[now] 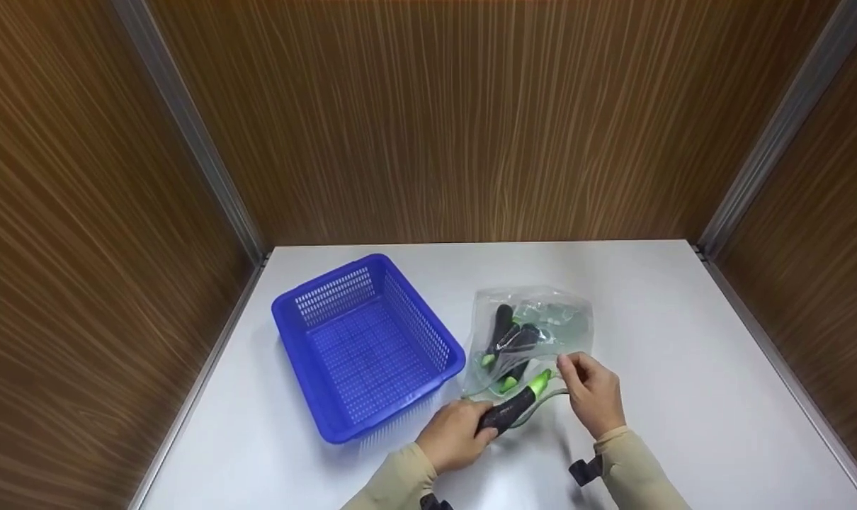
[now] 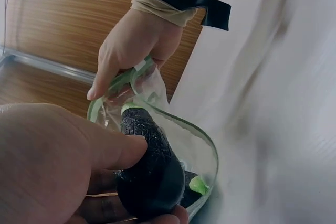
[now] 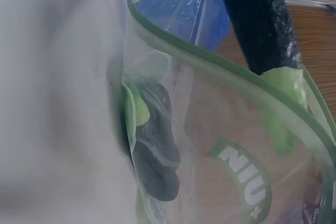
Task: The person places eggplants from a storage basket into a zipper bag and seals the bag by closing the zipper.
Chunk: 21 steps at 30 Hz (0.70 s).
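In the head view my left hand grips the thick dark end of an eggplant. Its bright green stem end points away, toward the mouth of a clear zip bag. My right hand pinches the bag's green-edged rim between thumb and fingers. From the right wrist, the green end of the held eggplant shows through the clear wall, within the bag's opening. More eggplants lie inside the bag. The left wrist view has the thumb pressed along the eggplant's dark skin.
A blue plastic basket with slotted walls stands left of the bag on the white table. Wood-grain panels close off the back and both sides. Each wrist wears a dark strap.
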Tool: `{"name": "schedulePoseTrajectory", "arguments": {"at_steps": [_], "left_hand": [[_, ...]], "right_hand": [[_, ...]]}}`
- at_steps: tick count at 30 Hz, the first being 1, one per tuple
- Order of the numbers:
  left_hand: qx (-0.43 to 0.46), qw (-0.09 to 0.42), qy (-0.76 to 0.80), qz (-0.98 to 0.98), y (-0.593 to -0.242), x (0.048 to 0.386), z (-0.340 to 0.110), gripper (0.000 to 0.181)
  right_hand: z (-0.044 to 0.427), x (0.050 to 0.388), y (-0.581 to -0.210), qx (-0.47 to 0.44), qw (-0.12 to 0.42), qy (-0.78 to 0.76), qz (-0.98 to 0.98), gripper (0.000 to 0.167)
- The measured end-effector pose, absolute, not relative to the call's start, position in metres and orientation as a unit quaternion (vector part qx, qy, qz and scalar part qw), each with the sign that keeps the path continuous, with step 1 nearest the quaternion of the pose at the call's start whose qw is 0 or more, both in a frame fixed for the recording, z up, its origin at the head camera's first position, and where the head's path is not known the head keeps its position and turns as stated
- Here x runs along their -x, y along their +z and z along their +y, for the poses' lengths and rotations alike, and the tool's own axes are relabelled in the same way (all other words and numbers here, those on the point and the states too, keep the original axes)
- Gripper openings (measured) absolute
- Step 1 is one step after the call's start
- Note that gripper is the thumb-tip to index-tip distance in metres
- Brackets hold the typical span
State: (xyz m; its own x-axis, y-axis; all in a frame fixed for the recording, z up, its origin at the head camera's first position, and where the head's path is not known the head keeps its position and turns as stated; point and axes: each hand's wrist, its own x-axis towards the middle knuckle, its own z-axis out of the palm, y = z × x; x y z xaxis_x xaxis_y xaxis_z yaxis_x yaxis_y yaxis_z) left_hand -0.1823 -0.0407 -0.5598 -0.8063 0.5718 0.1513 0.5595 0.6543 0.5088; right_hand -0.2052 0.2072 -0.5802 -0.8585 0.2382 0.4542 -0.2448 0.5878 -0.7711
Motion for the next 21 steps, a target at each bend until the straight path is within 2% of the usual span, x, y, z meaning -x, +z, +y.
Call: {"name": "schedulePoseTrajectory", "arguments": {"at_steps": [3, 9, 14, 21], "left_hand": [[-0.305, 0.005, 0.278, 0.911, -0.561, 0.183, -0.038, 0.020], [-0.287, -0.015, 0.278, 0.917, -0.568, 0.182, -0.025, 0.039], [-0.273, -0.041, 0.270, 0.923, -0.576, 0.182, -0.015, 0.042], [-0.260, -0.033, 0.241, 0.934, -0.585, 0.188, 0.003, 0.045]], "right_hand": [[0.205, 0.205, -0.579, -0.020, 0.263, 0.462, -0.847, 0.017], [0.200, 0.202, -0.580, -0.054, 0.247, 0.479, -0.841, 0.017], [0.199, 0.203, -0.581, -0.069, 0.244, 0.487, -0.836, 0.017], [0.198, 0.203, -0.582, -0.075, 0.250, 0.491, -0.831, 0.016]]}}
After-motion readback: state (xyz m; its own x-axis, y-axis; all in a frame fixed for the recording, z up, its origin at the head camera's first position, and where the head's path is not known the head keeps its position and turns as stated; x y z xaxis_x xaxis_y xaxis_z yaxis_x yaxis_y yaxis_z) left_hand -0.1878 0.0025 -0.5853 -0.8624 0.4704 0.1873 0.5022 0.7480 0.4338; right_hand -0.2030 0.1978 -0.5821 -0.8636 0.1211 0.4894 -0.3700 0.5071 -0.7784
